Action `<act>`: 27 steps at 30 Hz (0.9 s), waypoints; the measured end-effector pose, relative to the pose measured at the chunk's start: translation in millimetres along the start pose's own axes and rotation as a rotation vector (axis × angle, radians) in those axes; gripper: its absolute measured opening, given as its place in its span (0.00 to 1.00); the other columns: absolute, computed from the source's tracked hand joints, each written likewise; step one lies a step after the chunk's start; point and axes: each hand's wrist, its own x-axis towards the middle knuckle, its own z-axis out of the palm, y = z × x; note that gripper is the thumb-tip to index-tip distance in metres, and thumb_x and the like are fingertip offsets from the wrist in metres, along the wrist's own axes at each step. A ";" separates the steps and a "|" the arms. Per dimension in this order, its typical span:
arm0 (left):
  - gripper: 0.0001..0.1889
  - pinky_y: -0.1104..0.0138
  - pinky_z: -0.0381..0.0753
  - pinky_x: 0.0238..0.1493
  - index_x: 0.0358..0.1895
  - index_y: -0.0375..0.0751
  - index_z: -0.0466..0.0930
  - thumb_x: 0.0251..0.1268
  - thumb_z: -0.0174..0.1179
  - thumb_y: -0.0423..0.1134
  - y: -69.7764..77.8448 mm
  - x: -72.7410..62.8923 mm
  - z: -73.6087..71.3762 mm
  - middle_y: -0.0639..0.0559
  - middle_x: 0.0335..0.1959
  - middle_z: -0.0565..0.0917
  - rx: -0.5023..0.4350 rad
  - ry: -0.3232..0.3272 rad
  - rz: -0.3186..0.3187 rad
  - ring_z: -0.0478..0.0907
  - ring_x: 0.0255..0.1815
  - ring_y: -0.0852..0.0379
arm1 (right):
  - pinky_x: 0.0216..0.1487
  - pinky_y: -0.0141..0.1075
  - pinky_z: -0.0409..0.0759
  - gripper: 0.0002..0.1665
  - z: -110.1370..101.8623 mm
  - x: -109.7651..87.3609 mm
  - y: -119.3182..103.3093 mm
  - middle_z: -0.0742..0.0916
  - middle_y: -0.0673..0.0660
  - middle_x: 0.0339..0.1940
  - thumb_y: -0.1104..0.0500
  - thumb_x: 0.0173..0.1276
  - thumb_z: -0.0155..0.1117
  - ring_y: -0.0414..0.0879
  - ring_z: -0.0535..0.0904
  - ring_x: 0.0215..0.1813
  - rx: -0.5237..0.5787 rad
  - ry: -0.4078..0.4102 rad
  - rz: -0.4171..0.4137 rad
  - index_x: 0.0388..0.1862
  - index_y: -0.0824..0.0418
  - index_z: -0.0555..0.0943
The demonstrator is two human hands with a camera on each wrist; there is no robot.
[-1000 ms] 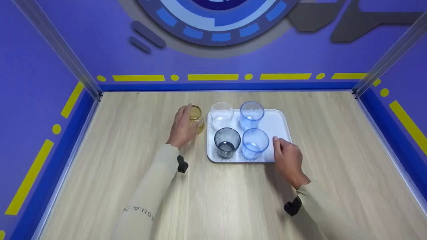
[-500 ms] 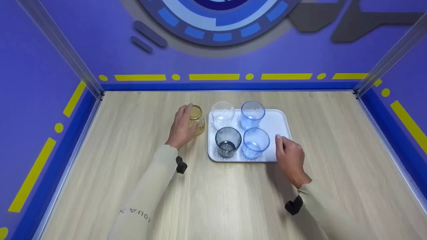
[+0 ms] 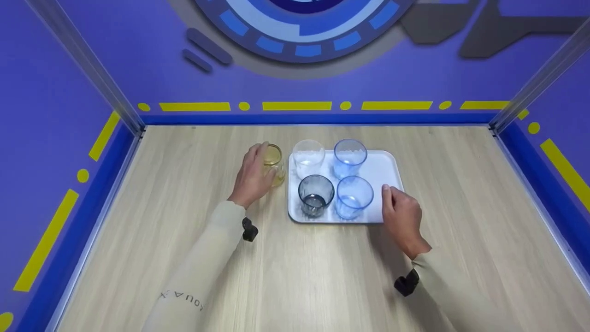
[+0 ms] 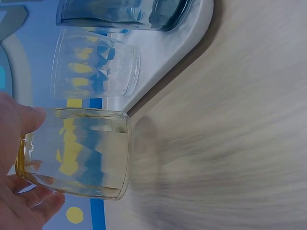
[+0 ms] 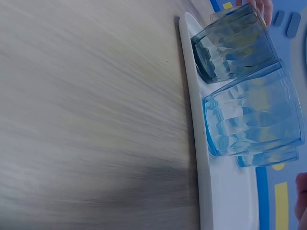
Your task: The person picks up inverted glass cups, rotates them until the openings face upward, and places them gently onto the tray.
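Note:
My left hand (image 3: 251,177) holds a yellow-tinted glass (image 4: 81,153) beside the tray's left edge. Thumb and fingers wrap its upper end, the narrower, darker amber one, while the wider end points down at the table. Over the right front corner of the white tray (image 3: 378,157), my right hand (image 3: 402,216) hangs with loosely curled fingers and nothing in its grasp. Several glasses stand upright on that tray: a clear glass (image 3: 309,159) at back left, a dark grey glass (image 3: 315,196) in front of it, and two blue ones (image 3: 350,159) to their right.
The tray rests on a pale wood-grain table (image 3: 295,276). Blue-purple panels (image 3: 295,87) with yellow dashes enclose the back and both sides, joined by metal corner posts (image 3: 87,64).
My right hand has shifted slightly to the right over the tray corner. The left hand keeps its hold on the yellow glass, almost still. The head view has drifted a little.

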 end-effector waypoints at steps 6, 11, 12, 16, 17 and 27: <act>0.35 0.53 0.65 0.72 0.75 0.45 0.55 0.67 0.58 0.41 3.8 -1.9 -1.3 0.45 0.72 0.61 0.013 0.016 0.014 0.57 0.75 0.48 | 0.21 0.34 0.53 0.27 -1.6 0.7 -1.0 0.63 0.49 0.12 0.54 0.74 0.52 0.43 0.58 0.18 -0.001 -0.005 0.000 0.13 0.59 0.66; 0.35 0.53 0.66 0.70 0.74 0.45 0.56 0.67 0.59 0.40 8.7 -3.4 -2.8 0.46 0.72 0.62 0.031 0.024 0.036 0.58 0.74 0.48 | 0.23 0.35 0.55 0.25 -1.7 1.2 -0.6 0.65 0.51 0.13 0.54 0.75 0.52 0.44 0.60 0.19 0.001 0.000 -0.003 0.15 0.60 0.67; 0.35 0.53 0.67 0.70 0.74 0.45 0.56 0.66 0.59 0.40 9.8 -3.9 -3.3 0.46 0.72 0.62 0.031 0.026 0.040 0.59 0.74 0.48 | 0.24 0.35 0.56 0.24 -1.8 1.3 -0.9 0.66 0.51 0.14 0.54 0.75 0.52 0.44 0.60 0.20 0.001 -0.001 -0.002 0.16 0.60 0.68; 0.35 0.53 0.66 0.71 0.74 0.44 0.56 0.66 0.60 0.39 14.2 -5.7 -5.7 0.45 0.72 0.62 0.021 0.033 0.060 0.59 0.74 0.48 | 0.25 0.35 0.57 0.22 -2.0 2.1 -1.2 0.69 0.53 0.15 0.53 0.75 0.52 0.45 0.62 0.21 0.004 -0.002 0.001 0.19 0.61 0.70; 0.35 0.54 0.66 0.71 0.74 0.43 0.56 0.66 0.60 0.39 15.3 -6.3 -6.3 0.45 0.72 0.62 0.021 0.032 0.063 0.59 0.74 0.48 | 0.25 0.35 0.58 0.22 -2.0 2.1 -1.1 0.69 0.54 0.16 0.53 0.75 0.52 0.45 0.63 0.21 0.004 -0.003 0.002 0.20 0.61 0.71; 0.34 0.55 0.66 0.71 0.74 0.44 0.57 0.66 0.60 0.38 23.6 -10.6 -9.3 0.46 0.71 0.63 0.019 0.044 0.092 0.60 0.73 0.48 | 0.27 0.35 0.61 0.19 -1.7 2.4 -1.7 0.73 0.54 0.18 0.52 0.74 0.52 0.45 0.66 0.24 0.013 -0.013 0.002 0.24 0.61 0.74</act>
